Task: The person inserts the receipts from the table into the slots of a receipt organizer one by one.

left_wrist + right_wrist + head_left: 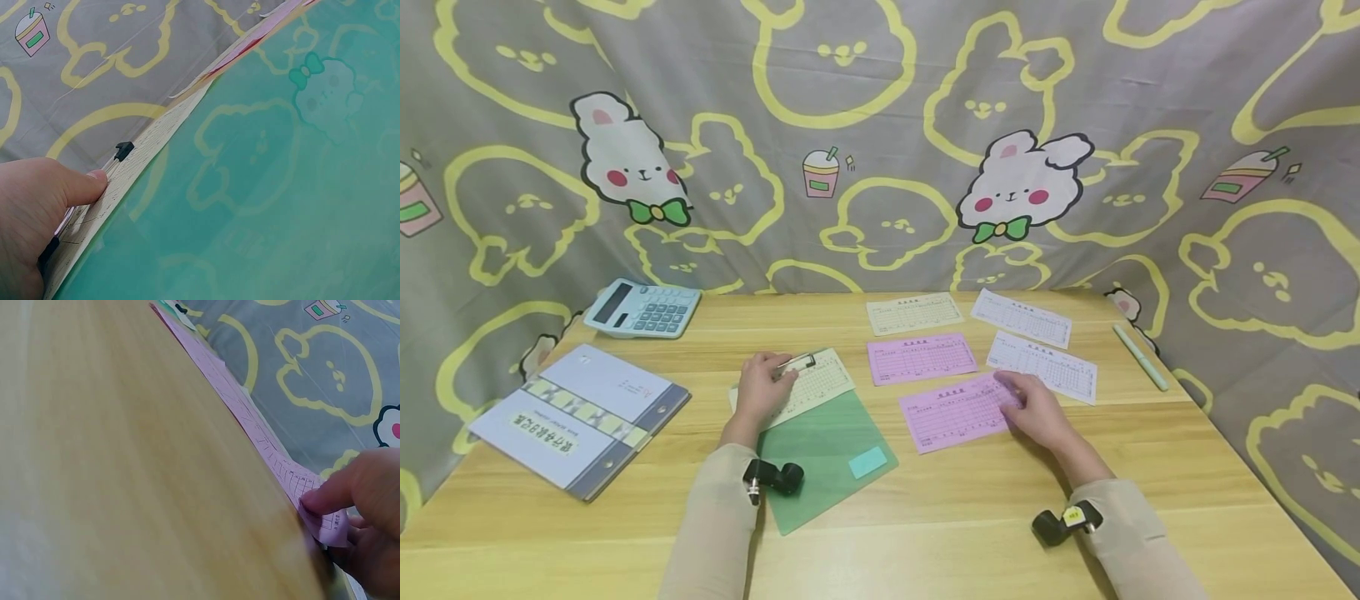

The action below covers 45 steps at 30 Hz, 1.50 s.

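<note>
A green clipboard (820, 446) lies at centre left, with a pale yellow printed slip (823, 382) across its top under the metal clip (806, 362). My left hand (762, 390) grips the board's clip end; in the left wrist view the thumb (90, 186) presses by the clip, and the other fingers are mostly hidden. To the right, my right hand (1037, 410) pinches the right end of a pink printed slip (951, 414) between thumb and fingers. That end curls up in the right wrist view, while the rest of the slip (247, 428) stretches along the table.
Behind the held slip lie another pink slip (921, 360), a cream slip (915, 314) and two white slips (1022, 318). A pen (1140, 357) is at the right edge. A calculator (643, 310) and a binder-like folder (580, 417) occupy the left. Patterned cloth (880, 150) encloses the table.
</note>
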### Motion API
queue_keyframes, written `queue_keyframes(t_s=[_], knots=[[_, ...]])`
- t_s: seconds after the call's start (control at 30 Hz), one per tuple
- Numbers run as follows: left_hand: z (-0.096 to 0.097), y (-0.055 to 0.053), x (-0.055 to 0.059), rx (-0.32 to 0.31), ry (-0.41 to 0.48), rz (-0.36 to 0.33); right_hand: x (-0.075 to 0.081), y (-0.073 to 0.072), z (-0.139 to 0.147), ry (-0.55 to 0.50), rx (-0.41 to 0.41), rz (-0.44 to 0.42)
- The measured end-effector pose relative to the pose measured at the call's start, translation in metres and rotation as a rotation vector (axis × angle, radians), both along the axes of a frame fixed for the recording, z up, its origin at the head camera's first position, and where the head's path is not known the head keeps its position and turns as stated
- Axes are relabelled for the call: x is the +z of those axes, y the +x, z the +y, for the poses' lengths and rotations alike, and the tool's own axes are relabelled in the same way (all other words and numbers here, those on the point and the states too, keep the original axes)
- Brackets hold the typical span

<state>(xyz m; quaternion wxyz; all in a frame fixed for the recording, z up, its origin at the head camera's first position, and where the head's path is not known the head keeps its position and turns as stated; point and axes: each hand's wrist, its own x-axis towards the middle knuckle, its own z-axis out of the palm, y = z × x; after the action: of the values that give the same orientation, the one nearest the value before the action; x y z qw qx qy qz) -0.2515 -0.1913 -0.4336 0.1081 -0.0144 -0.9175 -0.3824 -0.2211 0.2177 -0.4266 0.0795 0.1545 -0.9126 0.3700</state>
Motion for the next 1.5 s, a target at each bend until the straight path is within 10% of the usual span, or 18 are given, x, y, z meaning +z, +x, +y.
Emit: queue_keyframes(t_s=[0.4,0.63,0.97,1.5], knots=[[0.000,0.001,0.000,0.001,0.005,-0.004,0.010,-0.004,0.005,-0.033,0.074,-0.109],[0.000,0.001,-0.001,0.001,0.009,-0.012,0.028,-0.003,0.012,-0.242,0.163,-0.295],[0.000,0.002,0.001,-0.006,0.018,-0.002,0.054,-0.008,-0.002,-0.405,0.238,-0.310],[0.000,0.000,0.002,-0.001,0.010,-0.010,0.037,-0.037,-0.081,-0.535,0.283,-0.445]])
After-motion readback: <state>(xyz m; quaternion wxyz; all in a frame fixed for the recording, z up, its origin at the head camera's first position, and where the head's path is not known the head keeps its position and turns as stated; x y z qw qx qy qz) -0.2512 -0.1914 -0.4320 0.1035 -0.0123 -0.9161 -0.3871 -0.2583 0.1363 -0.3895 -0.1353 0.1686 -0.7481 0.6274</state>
